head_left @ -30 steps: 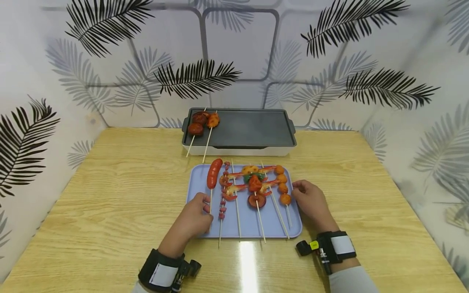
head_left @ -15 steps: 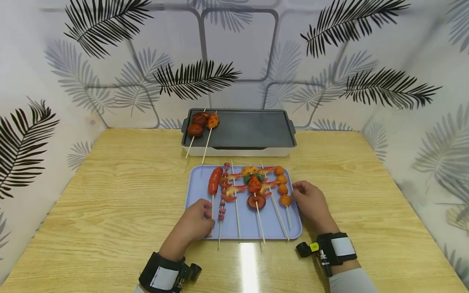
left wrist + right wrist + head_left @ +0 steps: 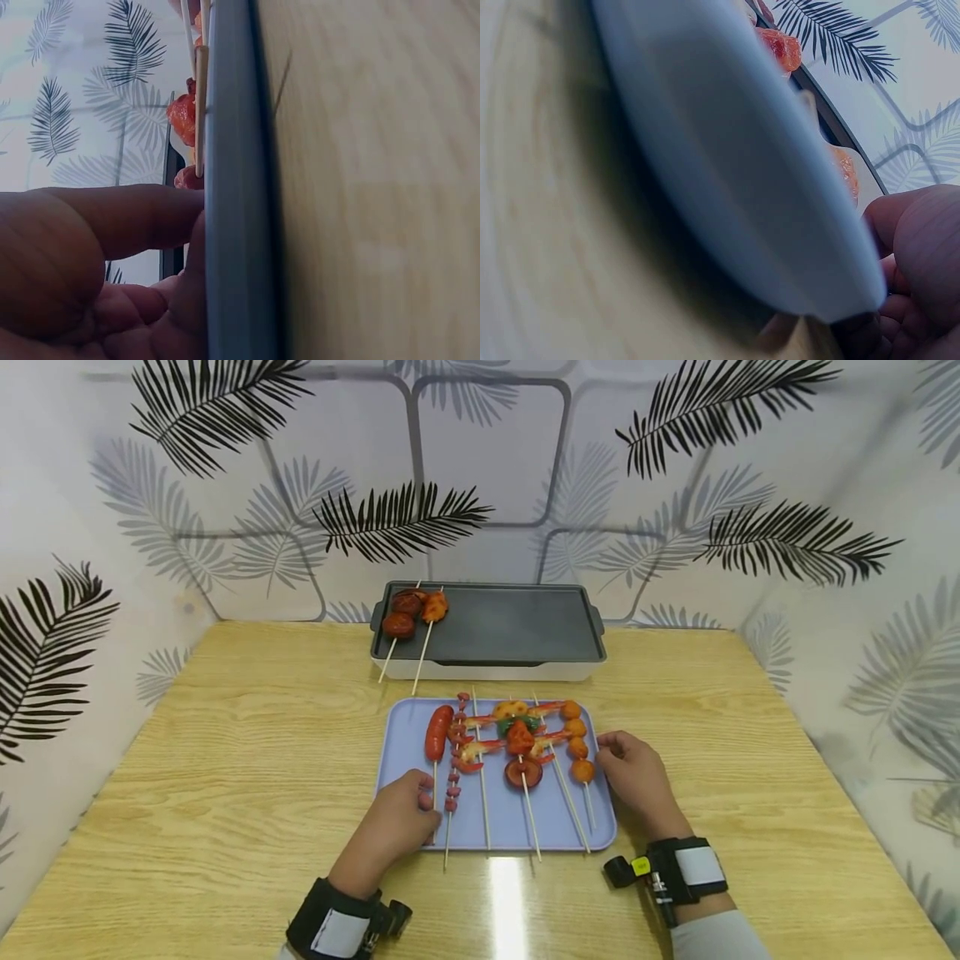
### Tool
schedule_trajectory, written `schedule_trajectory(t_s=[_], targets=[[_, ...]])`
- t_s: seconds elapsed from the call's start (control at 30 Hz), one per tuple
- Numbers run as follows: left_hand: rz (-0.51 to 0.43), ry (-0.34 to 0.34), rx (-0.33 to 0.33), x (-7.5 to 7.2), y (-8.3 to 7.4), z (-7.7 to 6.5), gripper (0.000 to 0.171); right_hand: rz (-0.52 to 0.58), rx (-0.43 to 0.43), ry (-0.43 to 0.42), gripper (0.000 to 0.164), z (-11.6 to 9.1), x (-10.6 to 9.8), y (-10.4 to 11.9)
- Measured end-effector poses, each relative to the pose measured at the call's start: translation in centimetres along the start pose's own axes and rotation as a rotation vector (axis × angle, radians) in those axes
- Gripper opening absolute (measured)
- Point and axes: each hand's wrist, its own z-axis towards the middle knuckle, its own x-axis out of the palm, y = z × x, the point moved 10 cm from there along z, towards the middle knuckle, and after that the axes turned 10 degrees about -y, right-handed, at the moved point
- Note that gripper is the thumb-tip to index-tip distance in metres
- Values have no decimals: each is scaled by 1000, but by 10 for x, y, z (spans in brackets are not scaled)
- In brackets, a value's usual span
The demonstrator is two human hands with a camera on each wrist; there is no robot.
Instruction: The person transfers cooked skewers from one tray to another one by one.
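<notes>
A pale blue tray (image 3: 461, 835) on the wooden table holds several food skewers. On its left side lies a sausage skewer (image 3: 438, 733), and my left hand (image 3: 397, 818) has thumb and fingers around its stick at the near end. In the left wrist view the tray rim hides the fingertips of the left hand (image 3: 135, 255). My right hand (image 3: 636, 777) grips the tray's right edge. The right wrist view shows that hand (image 3: 919, 262) at the tray wall (image 3: 750, 150). Beside the sausage lies a skewer of small pink meat pieces (image 3: 453, 777).
Behind the tray stands a dark griddle (image 3: 517, 622) with a white base. Two skewers lie on its left, one with brown pieces (image 3: 398, 626), one with an orange piece (image 3: 435, 607). Shrimp skewers (image 3: 480, 747), a mushroom skewer (image 3: 523, 772) and an orange ball skewer (image 3: 577, 747) share the tray.
The sausage skewer has come down and slightly nearer on the tray, with my left hand shifting a little toward me. My right hand stays at the tray's edge.
</notes>
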Motion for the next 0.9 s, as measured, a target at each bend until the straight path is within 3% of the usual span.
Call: schedule_trajectory(t_s=[0.17, 0.43, 0.9], targets=[[8, -2, 8, 0, 1, 0, 34, -1, -22, -6, 34, 0, 0, 1], [28, -19, 28, -3, 1, -1, 34, 7, 13, 15, 35, 0, 3, -1], [41, -29, -6, -9, 2, -3, 34, 5, 17, 15, 37, 0, 3, -1]])
